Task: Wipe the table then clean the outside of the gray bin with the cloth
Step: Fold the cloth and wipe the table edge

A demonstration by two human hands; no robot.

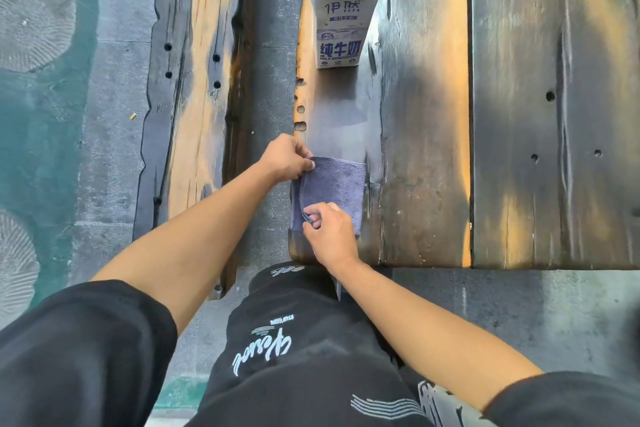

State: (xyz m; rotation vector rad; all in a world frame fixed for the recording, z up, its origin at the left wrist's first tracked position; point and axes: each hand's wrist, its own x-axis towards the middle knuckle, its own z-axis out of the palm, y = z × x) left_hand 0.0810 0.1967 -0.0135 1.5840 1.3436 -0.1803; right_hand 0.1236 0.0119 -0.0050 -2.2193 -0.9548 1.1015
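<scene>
Now each hand, left (285,158) and right (329,232), pinches the folded cloth (337,184), whose lower edge is hidden.

Both arms are bare below short black sleeves and reach forward and inward, forearms converging toward the centre. The left arm is nearly straight. The left hand (285,158) is turned palm down, its fingers curled and its thumb and fingertips pinched together. The right arm is bent slightly at the wrist. The right hand (330,230) lies nearer the body than the left, back of the hand upward, fingers curled in, thumb and forefinger pinched closed. The hands are near each other, not touching.
</scene>
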